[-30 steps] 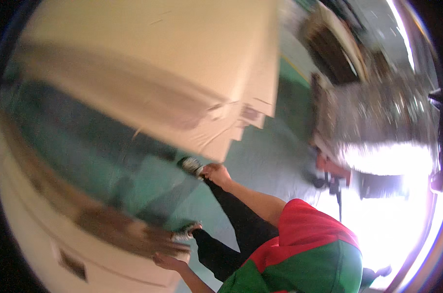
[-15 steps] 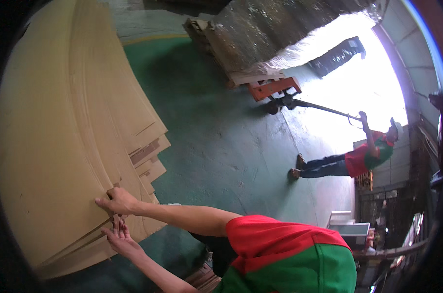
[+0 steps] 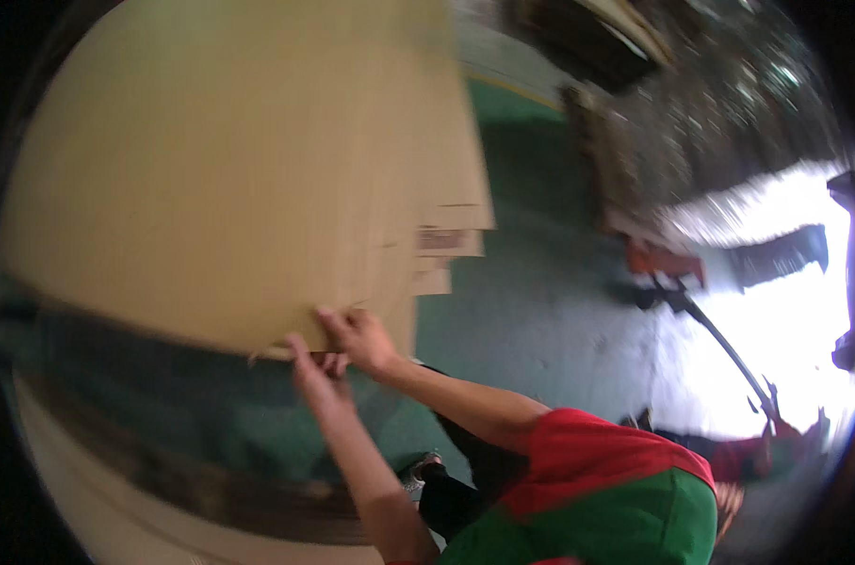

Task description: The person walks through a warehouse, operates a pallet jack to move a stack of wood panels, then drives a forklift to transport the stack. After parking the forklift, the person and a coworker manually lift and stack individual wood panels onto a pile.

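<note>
A large brown cardboard sheet (image 3: 211,188) lies on top of a stack, its near edge curving toward me. My right hand (image 3: 366,344) grips this sheet close to its near right corner, fingers bent over the top face. Just below and to the left, my left hand (image 3: 324,381) pinches the same edge, thumb up and the other fingers curled in. Between the two hands a small dark gap shows under the edge. A thin pale sliver (image 3: 265,356) sticks out along the edge beside my left thumb; motion blur hides what it is.
Staggered cardboard ends (image 3: 437,281) jut from the stack's right side over the green floor (image 3: 531,330). At lower left is another pale, flat surface (image 3: 60,461), blurred. A film-wrapped load (image 3: 729,141) stands far right by a pallet jack (image 3: 672,292); a blurred person (image 3: 766,457) is near its handle.
My view has swung, so the stack, load and pallet jack sit differently in the picture. My hands have come closer together at the sheet's near edge. The other person now appears lower right.
</note>
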Demonstrator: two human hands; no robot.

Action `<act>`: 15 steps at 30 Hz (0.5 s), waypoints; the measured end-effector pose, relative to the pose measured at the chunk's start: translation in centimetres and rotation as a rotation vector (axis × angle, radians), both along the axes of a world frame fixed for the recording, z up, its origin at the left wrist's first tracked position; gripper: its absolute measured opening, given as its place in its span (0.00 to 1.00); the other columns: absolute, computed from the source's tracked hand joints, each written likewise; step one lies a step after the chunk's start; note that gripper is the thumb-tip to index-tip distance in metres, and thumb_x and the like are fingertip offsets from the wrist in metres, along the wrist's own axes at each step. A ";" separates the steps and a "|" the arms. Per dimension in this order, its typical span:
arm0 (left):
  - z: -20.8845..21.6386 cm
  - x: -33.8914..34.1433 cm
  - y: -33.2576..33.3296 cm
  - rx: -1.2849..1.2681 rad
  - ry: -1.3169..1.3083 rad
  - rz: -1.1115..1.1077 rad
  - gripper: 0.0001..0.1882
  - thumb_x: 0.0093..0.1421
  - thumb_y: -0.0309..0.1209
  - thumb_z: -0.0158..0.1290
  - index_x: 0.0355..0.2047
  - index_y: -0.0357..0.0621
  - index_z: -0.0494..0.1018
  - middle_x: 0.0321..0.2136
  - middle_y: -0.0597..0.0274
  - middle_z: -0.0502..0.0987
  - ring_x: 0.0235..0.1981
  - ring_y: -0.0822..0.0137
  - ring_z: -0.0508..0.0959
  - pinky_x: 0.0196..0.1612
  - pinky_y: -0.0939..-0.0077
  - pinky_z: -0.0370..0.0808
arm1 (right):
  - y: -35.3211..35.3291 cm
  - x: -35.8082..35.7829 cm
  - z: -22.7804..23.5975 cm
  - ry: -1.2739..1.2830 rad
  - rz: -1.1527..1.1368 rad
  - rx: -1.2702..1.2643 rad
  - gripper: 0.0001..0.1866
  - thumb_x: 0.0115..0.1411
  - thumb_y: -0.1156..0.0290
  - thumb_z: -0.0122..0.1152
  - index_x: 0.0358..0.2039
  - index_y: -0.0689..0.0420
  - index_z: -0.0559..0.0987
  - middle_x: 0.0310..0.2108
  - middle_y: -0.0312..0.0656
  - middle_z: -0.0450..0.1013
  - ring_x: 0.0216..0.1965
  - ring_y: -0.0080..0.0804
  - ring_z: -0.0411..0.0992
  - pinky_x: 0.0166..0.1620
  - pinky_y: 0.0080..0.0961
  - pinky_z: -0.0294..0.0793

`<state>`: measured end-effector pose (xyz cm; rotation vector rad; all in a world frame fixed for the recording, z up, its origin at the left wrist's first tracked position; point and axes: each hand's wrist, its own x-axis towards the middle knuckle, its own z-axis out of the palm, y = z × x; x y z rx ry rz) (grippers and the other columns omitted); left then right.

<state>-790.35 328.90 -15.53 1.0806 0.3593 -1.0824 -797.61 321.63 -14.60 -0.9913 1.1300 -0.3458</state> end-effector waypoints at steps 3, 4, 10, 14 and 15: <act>-0.5 1.2 4.4 0.083 -0.159 0.191 0.27 0.59 0.43 0.56 0.49 0.32 0.68 0.44 0.59 0.74 0.43 0.64 0.74 0.44 0.70 0.71 | 7.1 2.1 -1.6 0.146 0.023 -0.125 0.30 0.62 0.46 0.52 0.29 0.68 0.77 0.23 0.44 0.74 0.27 0.25 0.69 0.30 0.27 0.71; -0.7 1.3 6.3 0.090 -0.172 0.257 0.27 0.59 0.40 0.57 0.49 0.31 0.67 0.44 0.56 0.73 0.43 0.63 0.74 0.47 0.69 0.72 | 9.3 2.7 -2.4 0.136 0.017 -0.107 0.29 0.63 0.47 0.51 0.28 0.68 0.76 0.22 0.41 0.71 0.25 0.23 0.64 0.29 0.26 0.67; -1.8 2.3 19.8 0.091 -0.274 0.372 0.27 0.58 0.42 0.57 0.46 0.28 0.69 0.40 0.55 0.75 0.38 0.66 0.75 0.39 0.71 0.74 | 22.5 3.1 -5.0 -0.073 0.125 -0.024 0.24 0.65 0.53 0.50 0.28 0.65 0.76 0.24 0.34 0.69 0.27 0.21 0.62 0.30 0.23 0.64; -2.1 -0.8 29.1 0.176 -0.363 0.258 0.25 0.56 0.45 0.57 0.38 0.29 0.74 0.32 0.60 0.77 0.33 0.71 0.74 0.35 0.74 0.73 | 30.1 -0.7 -5.6 -0.116 0.213 -0.006 0.22 0.67 0.54 0.46 0.40 0.63 0.75 0.35 0.37 0.71 0.36 0.24 0.67 0.37 0.23 0.69; -2.2 -2.3 31.2 0.220 -0.332 0.191 0.25 0.57 0.46 0.57 0.37 0.30 0.74 0.30 0.61 0.77 0.31 0.72 0.74 0.34 0.74 0.73 | 31.4 -2.4 -5.7 -0.100 0.266 -0.002 0.21 0.68 0.55 0.45 0.40 0.63 0.74 0.33 0.36 0.71 0.32 0.23 0.67 0.36 0.23 0.68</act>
